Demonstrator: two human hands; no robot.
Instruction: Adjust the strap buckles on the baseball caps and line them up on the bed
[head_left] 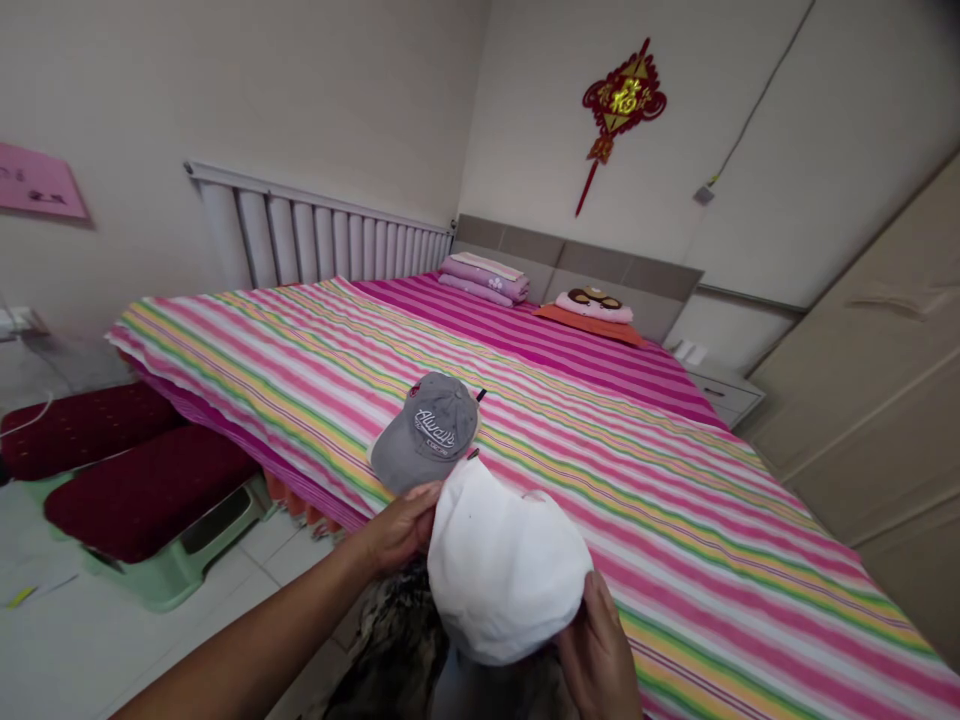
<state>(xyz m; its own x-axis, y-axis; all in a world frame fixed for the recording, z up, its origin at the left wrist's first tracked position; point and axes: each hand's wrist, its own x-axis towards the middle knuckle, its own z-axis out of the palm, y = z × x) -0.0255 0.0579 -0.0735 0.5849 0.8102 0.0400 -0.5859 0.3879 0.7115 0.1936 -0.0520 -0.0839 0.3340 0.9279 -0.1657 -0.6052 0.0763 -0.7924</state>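
Observation:
A white cap [506,565] is held up between both hands, over the near edge of the bed. My left hand [405,528] grips its left side, with the fingers partly behind it. On the opposite side my right hand [602,645] holds the cap's lower right edge, thumb and fingers closed on it. A grey cap [427,428] with white lettering lies on the bed just beyond my left hand, its brim pointing to the lower left and a dark strap end sticking out at its right.
The bed [675,480] has a striped sheet. Folded pink bedding [484,277] and an orange cloth [592,323] lie by the headboard [592,270]. Green stools [176,560] with dark red tops stand at the left. A radiator [322,232] lines the wall; a white nightstand [724,392] stands at right.

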